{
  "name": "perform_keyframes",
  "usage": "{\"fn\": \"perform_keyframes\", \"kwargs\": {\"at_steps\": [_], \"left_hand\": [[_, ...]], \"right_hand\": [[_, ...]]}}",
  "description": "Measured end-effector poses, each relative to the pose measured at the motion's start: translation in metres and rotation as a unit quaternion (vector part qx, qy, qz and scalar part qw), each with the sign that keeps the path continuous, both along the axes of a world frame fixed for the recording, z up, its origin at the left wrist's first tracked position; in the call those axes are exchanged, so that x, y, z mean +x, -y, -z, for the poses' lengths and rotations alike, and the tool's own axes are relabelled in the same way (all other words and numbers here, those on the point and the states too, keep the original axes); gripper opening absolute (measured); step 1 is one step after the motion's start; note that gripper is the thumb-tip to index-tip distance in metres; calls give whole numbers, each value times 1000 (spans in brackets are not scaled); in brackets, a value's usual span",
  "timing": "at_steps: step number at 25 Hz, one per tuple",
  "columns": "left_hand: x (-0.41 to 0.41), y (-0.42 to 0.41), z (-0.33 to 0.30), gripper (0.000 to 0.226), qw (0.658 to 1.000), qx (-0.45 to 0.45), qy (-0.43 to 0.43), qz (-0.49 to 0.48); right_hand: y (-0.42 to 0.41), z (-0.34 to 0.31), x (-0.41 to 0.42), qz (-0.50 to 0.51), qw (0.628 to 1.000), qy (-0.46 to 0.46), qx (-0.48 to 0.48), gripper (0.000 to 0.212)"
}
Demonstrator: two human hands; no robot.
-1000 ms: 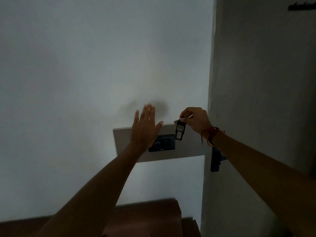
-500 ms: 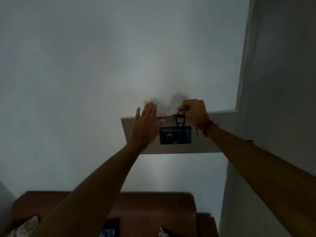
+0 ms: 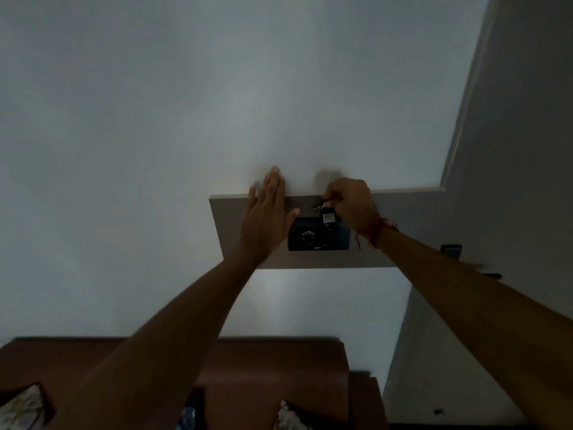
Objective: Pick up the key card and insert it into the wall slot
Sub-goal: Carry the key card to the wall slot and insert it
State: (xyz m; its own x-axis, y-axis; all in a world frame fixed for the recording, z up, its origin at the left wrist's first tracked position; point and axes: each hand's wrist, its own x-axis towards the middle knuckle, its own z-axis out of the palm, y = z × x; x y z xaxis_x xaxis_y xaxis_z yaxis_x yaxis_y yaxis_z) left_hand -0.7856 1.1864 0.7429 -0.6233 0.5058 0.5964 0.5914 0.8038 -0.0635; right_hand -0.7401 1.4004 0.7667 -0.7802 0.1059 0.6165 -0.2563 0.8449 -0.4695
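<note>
My right hand (image 3: pixel 352 203) is closed, fingertips pinched on the top of the key card (image 3: pixel 328 217), which hangs just below and left of my knuckles; its lower end meets the top edge of the dark wall slot (image 3: pixel 319 235), though in this dim light I cannot tell how far in it sits; a small metal key (image 3: pixel 317 208) sticks out to the left by my fingertips. My left hand (image 3: pixel 266 217) is flat and open, holding nothing, fingers pointing up, laid on the pale panel (image 3: pixel 223 218) just left of the slot unit, thumb nearly at its upper corner. The panel's top edge runs just above the card; the wall (image 3: pixel 217 103) above is bare, the side wall (image 3: pixel 511 181) stands well to the right, and a brown headboard (image 3: pixel 279 361) lies far below. The card's long axis is upright, lower end aimed down at the slot; a red thread (image 3: pixel 376 231) circles my right wrist.
</note>
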Motion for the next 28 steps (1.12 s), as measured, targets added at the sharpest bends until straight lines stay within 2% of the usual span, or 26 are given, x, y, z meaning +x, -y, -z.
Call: {"fn": "perform_keyframes", "kwargs": {"at_steps": [3,7,10,19,24,28], "left_hand": [[-8,-3,11,80,1000,9,-18,-1],[-12,-6,24,82,1000,22,-17,-3],[-12,-7,31,82,999,19,-24,-8],[-8,-8,30,82,1000,19,-15,-14],[-4,-7,27,82,1000,20,1,-5],[-4,-4,25,80,1000,13,11,-5]], "right_hand": [[4,9,1,17,998,1,67,11],[5,24,7,43,995,-37,86,23],[6,30,10,68,987,-54,138,17],[16,18,24,80,950,-23,301,24],[26,16,21,114,951,-23,288,26],[27,10,10,99,974,11,202,15]]}}
